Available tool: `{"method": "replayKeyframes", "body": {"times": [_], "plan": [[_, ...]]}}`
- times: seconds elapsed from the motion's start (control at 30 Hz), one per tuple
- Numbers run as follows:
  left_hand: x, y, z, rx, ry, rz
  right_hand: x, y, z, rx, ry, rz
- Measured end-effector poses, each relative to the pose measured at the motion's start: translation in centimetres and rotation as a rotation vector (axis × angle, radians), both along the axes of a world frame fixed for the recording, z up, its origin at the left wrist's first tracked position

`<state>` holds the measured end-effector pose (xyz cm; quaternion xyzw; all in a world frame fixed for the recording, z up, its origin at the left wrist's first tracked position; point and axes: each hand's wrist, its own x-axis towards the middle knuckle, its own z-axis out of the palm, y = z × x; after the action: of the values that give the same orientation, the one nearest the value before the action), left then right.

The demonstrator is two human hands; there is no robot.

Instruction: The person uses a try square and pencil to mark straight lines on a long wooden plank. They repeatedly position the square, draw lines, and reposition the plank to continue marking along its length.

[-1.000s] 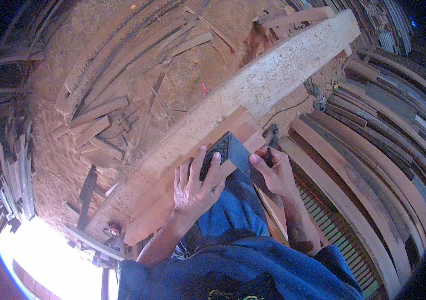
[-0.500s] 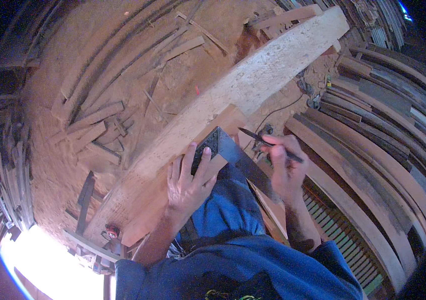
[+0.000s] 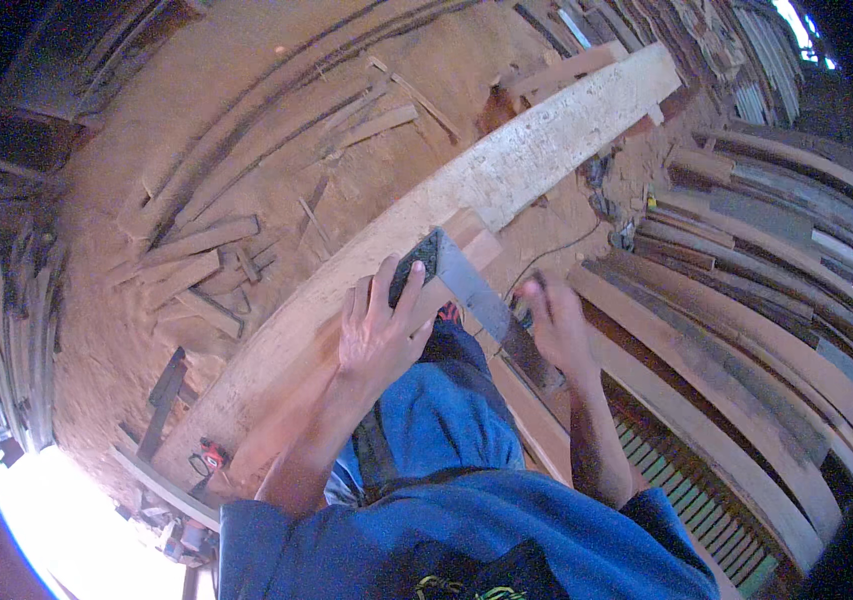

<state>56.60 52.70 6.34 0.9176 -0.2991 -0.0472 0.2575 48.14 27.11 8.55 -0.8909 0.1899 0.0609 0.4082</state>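
Note:
My left hand point(image 3: 376, 325) presses the dark stock of a try square point(image 3: 469, 290) onto a reddish-brown wood piece point(image 3: 286, 440), fingers wrapped over the stock. The square's metal blade juts past the wood toward the lower right. This wood piece lies along a long pale timber beam point(image 3: 536, 135). My right hand point(image 3: 556, 325) is raised beside the blade with its fingers curled closed. Motion blurs its fingertips, and the dark pencil they hold is barely visible.
A red tape measure point(image 3: 211, 455) rests at the beam's lower left end. Offcuts point(image 3: 191, 262) are scattered on the sawdust-covered ground. Long planks point(image 3: 726, 350) lie stacked on the right, beside a slatted green grate point(image 3: 691, 490). A dark cable point(image 3: 571, 215) runs behind the right hand.
My right hand has turned, so the pencil that stood out clearly is now mostly hidden. The left hand still holds the square against the wood. The whole view has shifted slightly.

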Motion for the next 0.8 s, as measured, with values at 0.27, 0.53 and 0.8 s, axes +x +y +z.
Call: {"method": "replayKeyframes", "body": {"times": [0.27, 0.53, 0.8], "plan": [[-2.4, 0.4, 5.6, -0.217, 0.041, 0.305, 0.9, 0.1, 6.6, -0.400, 0.003, 0.255], [-7.5, 4.2, 12.0, -0.944, 0.378, 0.330, 9.4, 3.5, 13.1, -0.224, -0.763, 0.552], [-11.2, -0.2, 12.2, -0.794, -0.091, 0.776, 8.6, 12.2, 10.0, 1.035, -0.052, 0.964]]}}
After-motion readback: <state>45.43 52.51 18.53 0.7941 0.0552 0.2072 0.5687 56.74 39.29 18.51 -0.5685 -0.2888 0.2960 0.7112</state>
